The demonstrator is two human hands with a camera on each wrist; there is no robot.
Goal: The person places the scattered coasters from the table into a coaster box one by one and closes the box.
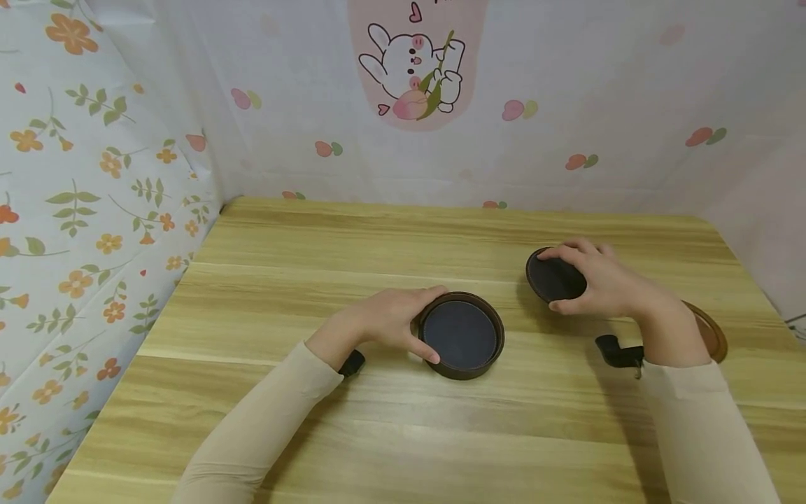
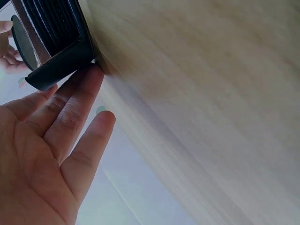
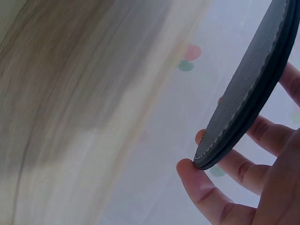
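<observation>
A round dark leather coaster holder (image 1: 462, 374) stands on the wooden table, with a dark round coaster (image 1: 461, 334) lying inside it. My left hand (image 1: 397, 318) grips the holder's left side, thumb at the front and fingers toward the back. Several stacked dark edges (image 2: 54, 23) show through the holder's side in the left wrist view. To the right, my right hand (image 1: 598, 280) holds a round black coaster (image 1: 557, 280) by its rim, tilted above the table. Pale stitching runs along this coaster's edge (image 3: 243, 93) in the right wrist view.
Right of the holder lies a black bent piece (image 1: 620, 352), partly behind the right forearm. A brown round object (image 1: 708, 332) shows beyond that forearm. Another black piece (image 1: 352, 362) is mostly hidden by the left sleeve. Printed cloth (image 1: 283, 105) hangs behind the table (image 1: 390, 434).
</observation>
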